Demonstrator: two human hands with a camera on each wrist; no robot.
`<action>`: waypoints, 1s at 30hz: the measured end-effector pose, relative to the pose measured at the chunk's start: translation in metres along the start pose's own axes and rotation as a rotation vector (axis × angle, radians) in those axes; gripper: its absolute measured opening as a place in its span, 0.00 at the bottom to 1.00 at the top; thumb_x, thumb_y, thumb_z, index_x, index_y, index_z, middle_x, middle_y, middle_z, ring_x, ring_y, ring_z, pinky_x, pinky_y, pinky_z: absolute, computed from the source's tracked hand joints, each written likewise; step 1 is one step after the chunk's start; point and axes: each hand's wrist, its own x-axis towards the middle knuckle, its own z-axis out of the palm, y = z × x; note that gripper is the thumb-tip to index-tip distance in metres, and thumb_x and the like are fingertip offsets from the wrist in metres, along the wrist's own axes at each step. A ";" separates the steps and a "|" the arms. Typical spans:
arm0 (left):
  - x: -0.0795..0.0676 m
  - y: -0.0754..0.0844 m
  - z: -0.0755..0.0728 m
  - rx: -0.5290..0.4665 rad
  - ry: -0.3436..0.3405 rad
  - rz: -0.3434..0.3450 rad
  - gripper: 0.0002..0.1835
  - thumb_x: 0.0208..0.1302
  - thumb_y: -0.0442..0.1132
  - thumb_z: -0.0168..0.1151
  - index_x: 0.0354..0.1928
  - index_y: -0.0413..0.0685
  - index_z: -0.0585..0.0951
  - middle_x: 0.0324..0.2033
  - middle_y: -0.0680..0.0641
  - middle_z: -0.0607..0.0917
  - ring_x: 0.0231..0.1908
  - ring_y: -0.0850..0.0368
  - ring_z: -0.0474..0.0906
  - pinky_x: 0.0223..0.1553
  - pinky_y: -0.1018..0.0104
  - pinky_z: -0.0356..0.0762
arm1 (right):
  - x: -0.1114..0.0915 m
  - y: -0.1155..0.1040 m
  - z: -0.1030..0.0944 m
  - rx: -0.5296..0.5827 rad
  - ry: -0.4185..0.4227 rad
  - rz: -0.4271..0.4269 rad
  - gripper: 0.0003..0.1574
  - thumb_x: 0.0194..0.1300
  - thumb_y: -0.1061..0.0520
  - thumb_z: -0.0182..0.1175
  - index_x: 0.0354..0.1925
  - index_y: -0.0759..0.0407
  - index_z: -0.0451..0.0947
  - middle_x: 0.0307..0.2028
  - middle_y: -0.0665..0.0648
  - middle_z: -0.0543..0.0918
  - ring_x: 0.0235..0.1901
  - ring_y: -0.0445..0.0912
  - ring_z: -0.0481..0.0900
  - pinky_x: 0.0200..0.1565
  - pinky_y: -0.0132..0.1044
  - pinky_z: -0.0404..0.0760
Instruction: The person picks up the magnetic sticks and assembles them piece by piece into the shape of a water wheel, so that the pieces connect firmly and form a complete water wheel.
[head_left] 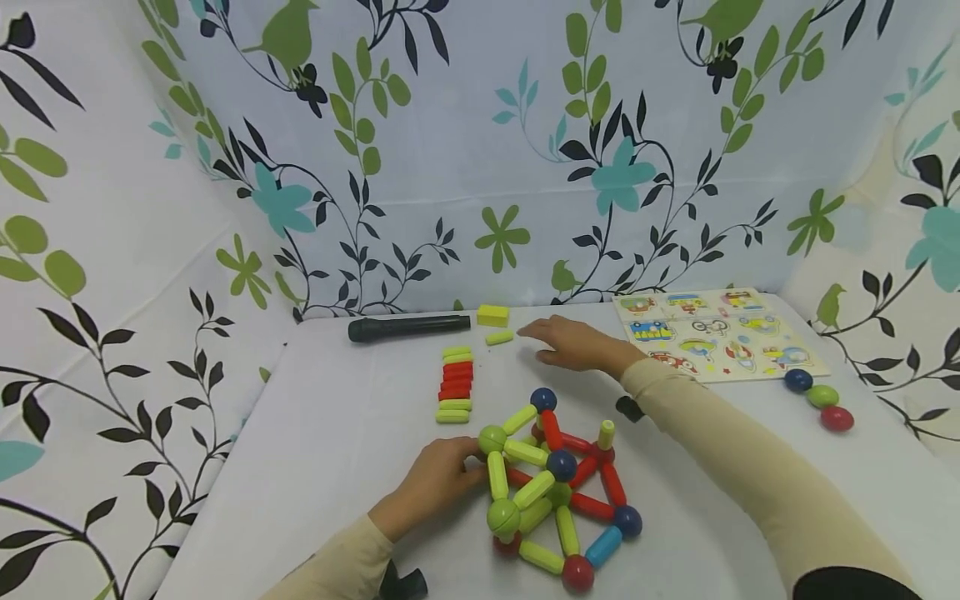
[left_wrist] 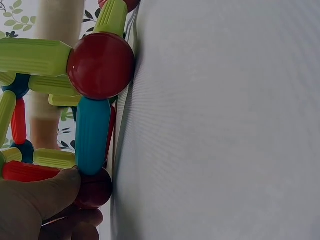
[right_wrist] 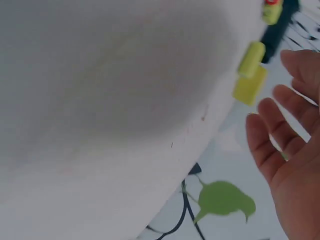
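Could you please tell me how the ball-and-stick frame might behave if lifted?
The frame would probably rise as one piece, since its sticks join at balls. It may tilt, because the left hand pinches it at one side.

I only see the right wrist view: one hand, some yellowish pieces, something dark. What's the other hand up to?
Observer: The left hand holds a dark red ball that is part of a ball-and-stick model.
Visitor: Lovely! And that dark thing near the yellow block?
Observer: The head view shows its whole length: a long black tube, rather like a microphone.
Visitor: Any loose balls about?
Observer: Yes, a blue ball, a green ball and a red ball lie by a picture board.
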 end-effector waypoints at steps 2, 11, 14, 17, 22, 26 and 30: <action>-0.002 -0.001 0.000 0.006 -0.004 0.005 0.12 0.62 0.37 0.73 0.47 0.47 0.87 0.39 0.52 0.90 0.35 0.62 0.82 0.36 0.67 0.80 | 0.021 -0.002 0.005 -0.053 -0.023 -0.032 0.36 0.73 0.54 0.62 0.75 0.52 0.66 0.72 0.56 0.71 0.67 0.55 0.71 0.65 0.52 0.74; 0.000 -0.002 0.001 0.028 -0.004 0.020 0.11 0.62 0.39 0.73 0.46 0.48 0.88 0.38 0.52 0.90 0.36 0.61 0.83 0.37 0.67 0.80 | 0.064 -0.009 0.008 -0.264 -0.129 -0.078 0.33 0.76 0.54 0.57 0.76 0.51 0.65 0.72 0.55 0.71 0.68 0.60 0.70 0.64 0.52 0.75; -0.002 -0.002 0.001 0.039 -0.010 0.016 0.11 0.63 0.40 0.72 0.46 0.48 0.88 0.39 0.53 0.90 0.36 0.62 0.83 0.36 0.68 0.80 | 0.069 -0.012 0.011 -0.327 -0.128 -0.108 0.25 0.76 0.55 0.57 0.68 0.52 0.74 0.64 0.56 0.80 0.61 0.58 0.76 0.61 0.50 0.78; -0.004 -0.002 -0.001 0.048 -0.002 0.005 0.11 0.63 0.41 0.72 0.46 0.49 0.88 0.39 0.53 0.90 0.36 0.63 0.83 0.36 0.69 0.79 | 0.072 -0.014 0.016 -0.374 -0.109 -0.129 0.16 0.75 0.53 0.59 0.57 0.52 0.82 0.51 0.54 0.85 0.50 0.51 0.79 0.54 0.45 0.81; -0.002 0.000 0.000 0.052 -0.006 0.007 0.11 0.63 0.41 0.72 0.46 0.49 0.88 0.39 0.54 0.90 0.36 0.63 0.83 0.37 0.69 0.79 | 0.059 -0.008 0.013 -0.329 -0.077 -0.105 0.10 0.72 0.53 0.63 0.50 0.49 0.84 0.43 0.49 0.84 0.42 0.45 0.76 0.49 0.40 0.80; -0.002 0.001 0.000 0.051 -0.011 0.005 0.11 0.64 0.41 0.72 0.47 0.49 0.88 0.39 0.53 0.90 0.37 0.63 0.84 0.38 0.68 0.80 | 0.030 -0.013 -0.019 -0.191 -0.021 -0.090 0.11 0.69 0.54 0.66 0.50 0.49 0.85 0.41 0.48 0.84 0.41 0.44 0.77 0.48 0.41 0.80; -0.003 0.001 -0.001 0.056 -0.009 -0.008 0.11 0.63 0.40 0.72 0.47 0.48 0.88 0.39 0.54 0.90 0.39 0.61 0.85 0.40 0.65 0.81 | -0.017 -0.024 -0.056 -0.091 0.046 -0.073 0.12 0.65 0.56 0.69 0.48 0.51 0.87 0.38 0.47 0.84 0.39 0.44 0.77 0.44 0.42 0.80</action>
